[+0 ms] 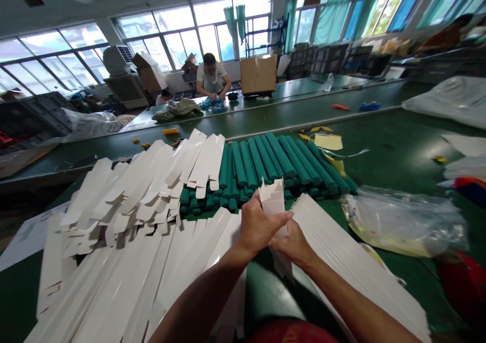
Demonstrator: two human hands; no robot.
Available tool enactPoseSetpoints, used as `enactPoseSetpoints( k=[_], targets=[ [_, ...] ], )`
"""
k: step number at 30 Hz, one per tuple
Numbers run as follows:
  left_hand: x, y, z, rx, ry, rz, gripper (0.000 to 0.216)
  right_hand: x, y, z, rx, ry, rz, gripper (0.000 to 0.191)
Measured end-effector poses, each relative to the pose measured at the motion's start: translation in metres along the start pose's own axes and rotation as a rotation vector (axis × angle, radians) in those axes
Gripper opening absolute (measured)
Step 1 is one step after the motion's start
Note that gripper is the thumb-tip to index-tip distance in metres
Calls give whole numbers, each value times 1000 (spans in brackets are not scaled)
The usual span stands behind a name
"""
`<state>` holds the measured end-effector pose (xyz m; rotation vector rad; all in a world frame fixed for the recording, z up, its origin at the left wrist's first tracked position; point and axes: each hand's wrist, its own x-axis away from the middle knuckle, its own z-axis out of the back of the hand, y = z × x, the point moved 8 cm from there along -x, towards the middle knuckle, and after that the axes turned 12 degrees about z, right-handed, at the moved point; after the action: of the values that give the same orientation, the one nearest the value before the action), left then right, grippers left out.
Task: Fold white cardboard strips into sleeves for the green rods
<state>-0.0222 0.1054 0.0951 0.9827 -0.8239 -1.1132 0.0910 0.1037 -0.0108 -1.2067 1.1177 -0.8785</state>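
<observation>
Both hands grip one long white carton [274,196], held tilted with its flapped end pointing away from me. My left hand [256,221] wraps the carton's upper part from the left, thumb across its face. Lower down, my right hand [294,239] closes round it from the right. Just beyond lies a pile of green ribbed rods [261,161]. White cartons with loose end flaps [152,181] heap up on the left, and more long white cartons [129,277] lie nearer me. A neat stack of flat white cartons [353,262] sits to the right.
A clear plastic bag [410,221] lies right of the flat stack, beside yellow scraps [328,140]. Across the green table [383,135] a person [212,77] handles blue items near a cardboard box [258,74]. An orange tool [340,107] rests farther off.
</observation>
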Motion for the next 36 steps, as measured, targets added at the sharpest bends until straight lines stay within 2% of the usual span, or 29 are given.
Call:
enactPoseSetpoints(
  k=[2, 4, 6, 8, 11, 14, 15, 17, 19, 20, 22, 24, 26, 28, 31, 33, 34, 36],
  targets=[
    [-7, -5, 4, 48, -11, 29, 46, 8, 7, -3, -86, -137, 18, 86],
    [-11, -9, 7, 88, -15, 45, 49, 21, 21, -2, -90, -215, -7, 86],
    [-13, -10, 4, 111, -45, 39, 49, 33, 41, 0, 3, -188, -66, 73],
    [-11, -8, -2, 134, -82, 5, 45, 40, 58, 5, 110, -75, -109, 63],
    [-8, -6, -7, 130, -70, -52, 44, 36, 78, 6, 160, 46, -127, 62],
    [-7, -6, 0, 46, 43, -93, 50, 20, 79, 0, 115, -108, -85, 69],
    [-7, -6, 3, 25, 91, -107, 53, 14, 70, 2, 112, -146, -46, 72],
    [-5, -9, 8, 6, 182, -123, 59, 2, 34, 17, 143, -99, 97, 78],
    [-3, -16, 7, 5, 259, -109, 63, -4, -23, 36, 223, 50, 316, 78],
    [-1, -20, 4, -2, 296, -95, 64, -5, -54, 38, 284, 71, 425, 78],
    [5, -26, -7, -31, 336, -97, 63, -5, -109, 31, 482, 51, 594, 68],
    [14, -27, -20, -58, 342, -158, 58, -7, -140, 18, 729, -1, 655, 44],
    [25, -26, -29, -65, 326, -238, 54, -11, -151, 12, 884, -36, 663, 23],
    [32, -26, -29, -33, 284, -296, 56, -13, -149, 15, 903, -59, 659, 23],
    [36, -24, -26, 103, 31, -360, 66, -11, -141, 24, 816, -121, 661, 21],
    [35, -22, -23, 236, -141, -352, 64, -7, -139, 26, 756, -183, 680, 18],
    [33, -22, -21, 293, -183, -329, 59, -5, -138, 26, 733, -206, 688, 17],
    [28, -22, -15, 388, -175, -269, 48, -2, -138, 25, 693, -209, 694, 20]
  ],
)
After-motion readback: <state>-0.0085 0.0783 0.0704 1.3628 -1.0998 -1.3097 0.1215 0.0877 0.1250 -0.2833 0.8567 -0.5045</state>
